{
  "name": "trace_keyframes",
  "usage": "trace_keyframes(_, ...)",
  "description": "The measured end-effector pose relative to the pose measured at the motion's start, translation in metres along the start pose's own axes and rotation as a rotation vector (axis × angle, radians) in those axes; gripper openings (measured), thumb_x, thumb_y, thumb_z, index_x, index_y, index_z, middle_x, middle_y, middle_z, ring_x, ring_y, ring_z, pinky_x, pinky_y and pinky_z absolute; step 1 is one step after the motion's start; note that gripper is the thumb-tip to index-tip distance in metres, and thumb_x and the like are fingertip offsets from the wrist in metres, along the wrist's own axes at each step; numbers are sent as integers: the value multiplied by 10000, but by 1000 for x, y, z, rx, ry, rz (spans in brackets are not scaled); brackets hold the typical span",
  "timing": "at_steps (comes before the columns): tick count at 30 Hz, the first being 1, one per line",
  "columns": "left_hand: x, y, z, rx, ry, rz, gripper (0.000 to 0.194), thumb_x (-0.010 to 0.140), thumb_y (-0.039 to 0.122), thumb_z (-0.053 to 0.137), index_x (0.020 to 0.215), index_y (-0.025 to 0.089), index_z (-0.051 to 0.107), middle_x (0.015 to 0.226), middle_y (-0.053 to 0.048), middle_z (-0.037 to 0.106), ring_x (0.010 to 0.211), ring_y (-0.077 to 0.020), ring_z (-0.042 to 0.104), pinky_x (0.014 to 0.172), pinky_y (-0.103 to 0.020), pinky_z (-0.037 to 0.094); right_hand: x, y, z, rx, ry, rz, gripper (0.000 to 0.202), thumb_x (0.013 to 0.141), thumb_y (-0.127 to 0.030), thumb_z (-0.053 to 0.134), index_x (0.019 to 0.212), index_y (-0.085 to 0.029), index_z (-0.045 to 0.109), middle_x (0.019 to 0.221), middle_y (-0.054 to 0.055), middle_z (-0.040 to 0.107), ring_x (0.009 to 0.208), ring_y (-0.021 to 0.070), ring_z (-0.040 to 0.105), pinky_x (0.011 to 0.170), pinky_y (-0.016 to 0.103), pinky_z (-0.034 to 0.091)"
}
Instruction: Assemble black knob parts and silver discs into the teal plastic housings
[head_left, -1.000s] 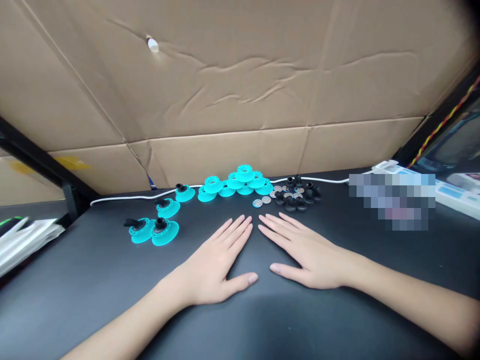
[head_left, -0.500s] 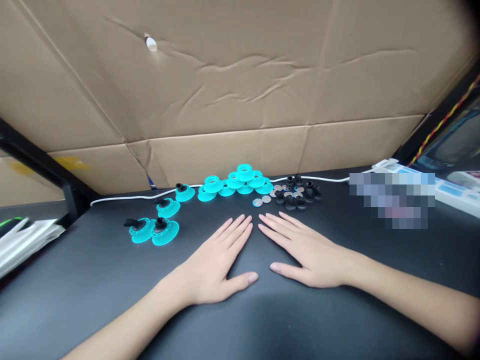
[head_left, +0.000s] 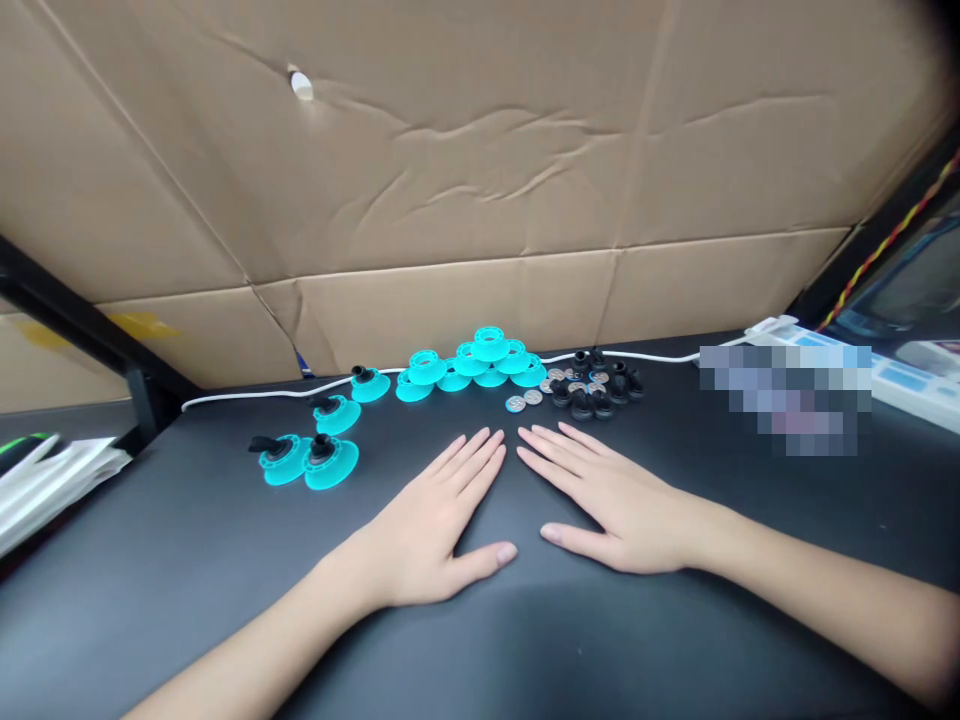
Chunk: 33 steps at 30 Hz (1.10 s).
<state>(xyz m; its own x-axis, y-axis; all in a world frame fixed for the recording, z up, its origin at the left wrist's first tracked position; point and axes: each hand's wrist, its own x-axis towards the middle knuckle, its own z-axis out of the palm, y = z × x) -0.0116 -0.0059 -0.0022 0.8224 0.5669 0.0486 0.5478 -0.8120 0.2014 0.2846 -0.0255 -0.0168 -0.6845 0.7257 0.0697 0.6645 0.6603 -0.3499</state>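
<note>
Palm down on the black table (head_left: pixel 570 650), my left hand (head_left: pixel 442 525) lies flat with thumb spread, holding nothing. My right hand (head_left: pixel 611 500) rests the same way beside it, a gap between the two. Beyond the fingertips are turquoise flared rings (head_left: pixel 489 345), several of them piled up. Silver discs (head_left: pixel 532 398) and a cluster of small black parts (head_left: pixel 581 404) lie just past my right fingers. Farther left, turquoise rings with black pieces in them (head_left: pixel 331 464) sit on the table, several in a loose slanting row.
A cardboard sheet (head_left: pixel 465 220) stands behind the table. Along its foot runs a white cable (head_left: pixel 652 358). At the right are a white power strip (head_left: pixel 892 378) and a pixelated patch. White packets (head_left: pixel 60 485) lie at the left edge, by a black metal frame (head_left: pixel 75 335).
</note>
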Motion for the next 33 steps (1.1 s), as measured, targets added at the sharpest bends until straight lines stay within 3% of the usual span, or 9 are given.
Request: trace_keyframes(33,0,1,-1,2,-8,-10,930,1052,631,515,1741,178,86,1783,-143,128,1659,-362,176,1364,-566,244,1,-2,-3,-16,-46,26,843,1063,-616,504,1716,-146,251,1784,141,133,1663,344,147,1368,576,129)
